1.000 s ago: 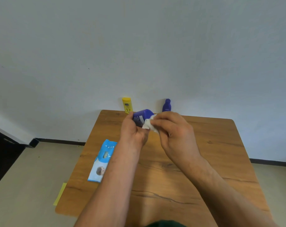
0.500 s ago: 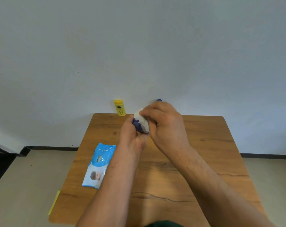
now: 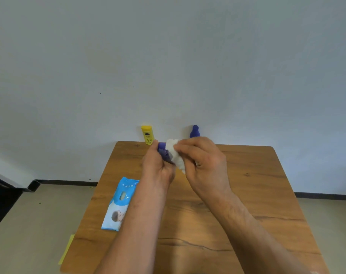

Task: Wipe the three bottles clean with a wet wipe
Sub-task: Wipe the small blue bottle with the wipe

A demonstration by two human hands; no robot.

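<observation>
Since half a second ago the right hand [image 3: 205,167] has slid the wipe [image 3: 174,155] along the bottle [image 3: 163,153], baring its purple end. The left hand [image 3: 156,167] grips that bottle above the table [image 3: 257,184]; the right pinches the wipe against it. A yellow bottle [image 3: 147,134] and another purple one [image 3: 194,131] stand at the far edge. A wipe pack [image 3: 119,203] lies on the left.

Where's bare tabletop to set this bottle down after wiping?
Bare: the table right of the right hand, and the near-left corner beside the wipes pack. Crowded: the back edge by the yellow bottle and standing blue bottle.
</observation>
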